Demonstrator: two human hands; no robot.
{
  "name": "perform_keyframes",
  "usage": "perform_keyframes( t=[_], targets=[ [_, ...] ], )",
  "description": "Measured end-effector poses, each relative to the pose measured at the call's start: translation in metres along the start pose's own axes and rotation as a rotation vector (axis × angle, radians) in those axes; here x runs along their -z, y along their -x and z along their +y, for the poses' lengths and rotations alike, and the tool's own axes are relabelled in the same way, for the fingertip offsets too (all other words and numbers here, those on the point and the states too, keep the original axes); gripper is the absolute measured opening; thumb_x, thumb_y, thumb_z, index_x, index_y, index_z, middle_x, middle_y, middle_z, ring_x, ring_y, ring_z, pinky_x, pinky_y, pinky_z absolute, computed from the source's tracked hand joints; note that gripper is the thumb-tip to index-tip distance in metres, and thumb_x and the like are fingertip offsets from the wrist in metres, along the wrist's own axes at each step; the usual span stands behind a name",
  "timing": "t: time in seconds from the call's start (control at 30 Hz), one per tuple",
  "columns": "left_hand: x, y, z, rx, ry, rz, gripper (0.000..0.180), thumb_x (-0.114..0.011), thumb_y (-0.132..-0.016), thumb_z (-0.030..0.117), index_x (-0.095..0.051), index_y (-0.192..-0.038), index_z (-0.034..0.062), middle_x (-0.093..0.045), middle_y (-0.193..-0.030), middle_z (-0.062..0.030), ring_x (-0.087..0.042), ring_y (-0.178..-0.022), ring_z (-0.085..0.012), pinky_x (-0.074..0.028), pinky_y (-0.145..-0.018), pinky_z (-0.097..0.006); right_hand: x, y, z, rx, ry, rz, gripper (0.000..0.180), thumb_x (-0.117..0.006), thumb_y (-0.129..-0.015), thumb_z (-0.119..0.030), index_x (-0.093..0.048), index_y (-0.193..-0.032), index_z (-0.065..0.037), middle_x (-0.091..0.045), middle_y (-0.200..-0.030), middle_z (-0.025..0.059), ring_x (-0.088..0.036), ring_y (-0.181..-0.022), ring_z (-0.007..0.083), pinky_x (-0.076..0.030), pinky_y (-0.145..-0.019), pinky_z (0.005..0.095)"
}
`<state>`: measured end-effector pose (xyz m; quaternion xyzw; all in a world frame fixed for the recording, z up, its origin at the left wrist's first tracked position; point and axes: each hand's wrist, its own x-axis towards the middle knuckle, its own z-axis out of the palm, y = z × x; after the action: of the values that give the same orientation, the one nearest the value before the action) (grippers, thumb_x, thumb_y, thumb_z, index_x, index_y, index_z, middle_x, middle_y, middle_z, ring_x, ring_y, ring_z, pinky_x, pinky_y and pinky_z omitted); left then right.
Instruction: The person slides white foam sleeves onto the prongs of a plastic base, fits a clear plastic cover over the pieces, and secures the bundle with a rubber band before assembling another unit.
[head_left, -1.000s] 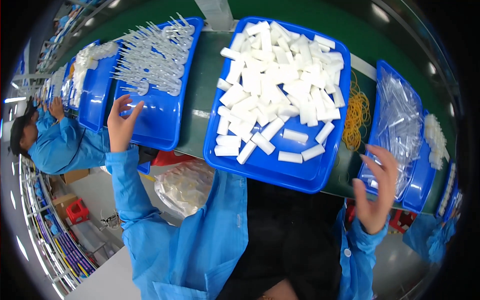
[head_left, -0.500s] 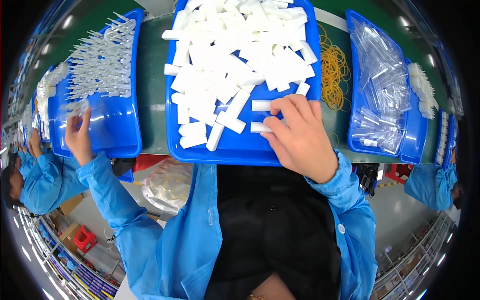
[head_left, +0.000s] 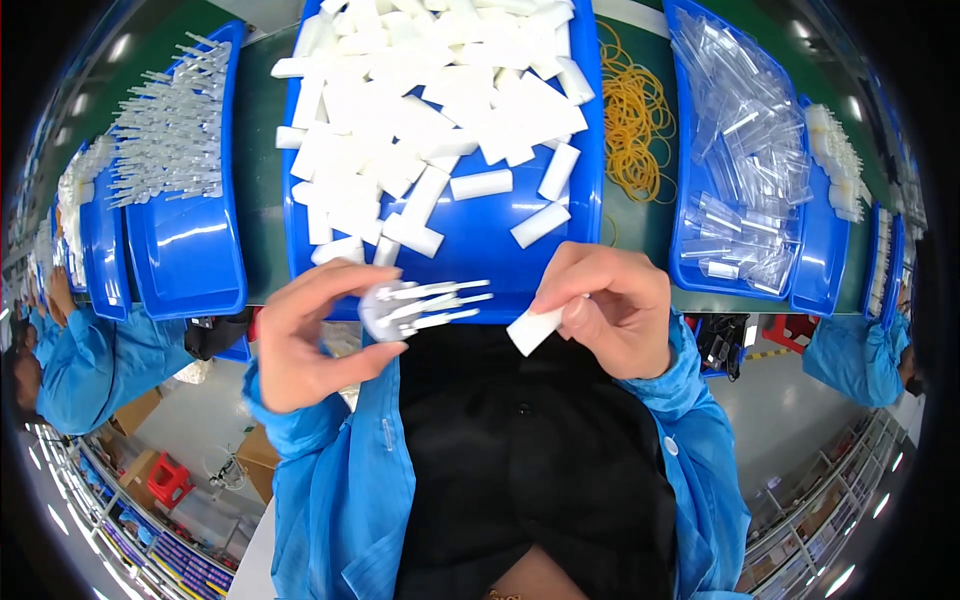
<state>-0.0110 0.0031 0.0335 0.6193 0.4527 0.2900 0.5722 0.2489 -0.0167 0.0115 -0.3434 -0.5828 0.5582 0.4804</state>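
Your left hand [head_left: 305,330] grips one round, pale piece [head_left: 376,314] bearing thin white prongs [head_left: 425,291]. Your right hand [head_left: 618,315] pinches one white, oblong block [head_left: 532,330].

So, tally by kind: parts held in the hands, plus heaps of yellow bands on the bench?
Round-based white pronged part, left hand: 1
White block, right hand: 1
Yellow band heap, beside the central blue tray: 1
Total: 3
Blocks piled in that tray overlap too much to count.
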Motion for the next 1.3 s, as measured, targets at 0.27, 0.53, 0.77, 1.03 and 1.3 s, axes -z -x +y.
perform_keyframes(
  t=[0.27, 0.53, 0.77, 1.03, 1.3],
  targets=[
    [-0.047, -0.026, -0.024, -0.034, 0.535, -0.067, 0.047, -0.07, -0.06, -0.001, -0.056, -0.105, -0.0045, -0.057, -0.102, -0.0185, -0.057, -0.097, -0.0277, -0.046, -0.085, -0.036, 0.025, 0.025, -0.011, -0.071, -0.187, 0.157, 0.021, -0.054, -0.08, 0.005, -0.048, -0.1, 0.002, -0.051, -0.093, 0.0112, -0.051, -0.084, 0.014, -0.042, -0.075, 0.0241],
    [-0.07, -0.029, -0.016, -0.045, 0.639, 0.0, 0.052, -0.069, -0.064, -0.004, -0.05, -0.113, -0.0057, -0.055, -0.107, -0.0243, -0.059, -0.095, -0.0308, -0.054, -0.073, -0.039, 0.042, 0.032, -0.017, -0.088, -0.127, 0.284, 0.017, -0.051, -0.085, -0.001, -0.051, -0.101, 0.004, -0.053, -0.093, 0.0116, -0.051, -0.082, 0.0118, -0.042, -0.073, 0.023],
    [-0.079, -0.028, -0.013, -0.098, 0.597, 0.148, 0.053, -0.072, -0.067, 0.004, -0.05, -0.114, -0.0046, -0.054, -0.109, -0.0244, -0.059, -0.095, -0.0314, -0.056, -0.069, -0.038, 0.037, 0.027, -0.01, 0.008, -0.124, 0.376, 0.017, -0.051, -0.085, 0.0, -0.048, -0.101, 0.004, -0.053, -0.094, 0.0112, -0.052, -0.079, 0.0104, -0.042, -0.071, 0.0219],
    [-0.077, -0.03, -0.017, -0.156, 0.462, 0.156, 0.05, -0.072, -0.068, 0.006, -0.052, -0.113, -0.003, -0.053, -0.112, -0.0255, -0.061, -0.09, -0.0289, -0.055, -0.069, -0.035, 0.034, 0.025, -0.006, 0.02, -0.099, 0.396, 0.017, -0.052, -0.085, -0.001, -0.048, -0.101, 0.004, -0.054, -0.094, 0.0115, -0.053, -0.081, 0.0108, -0.043, -0.072, 0.0222],
    [-0.078, -0.027, -0.014, -0.1, 0.364, 0.206, 0.054, -0.075, -0.063, 0.006, -0.054, -0.111, -0.0042, -0.056, -0.107, -0.0244, -0.063, -0.087, -0.0243, -0.051, -0.076, -0.031, 0.028, 0.019, -0.006, 0.006, -0.092, 0.371, 0.015, -0.054, -0.084, -0.002, -0.053, -0.098, 0.003, -0.056, -0.089, 0.0116, -0.053, -0.075, 0.0095, -0.043, -0.066, 0.0207]
  ],
)
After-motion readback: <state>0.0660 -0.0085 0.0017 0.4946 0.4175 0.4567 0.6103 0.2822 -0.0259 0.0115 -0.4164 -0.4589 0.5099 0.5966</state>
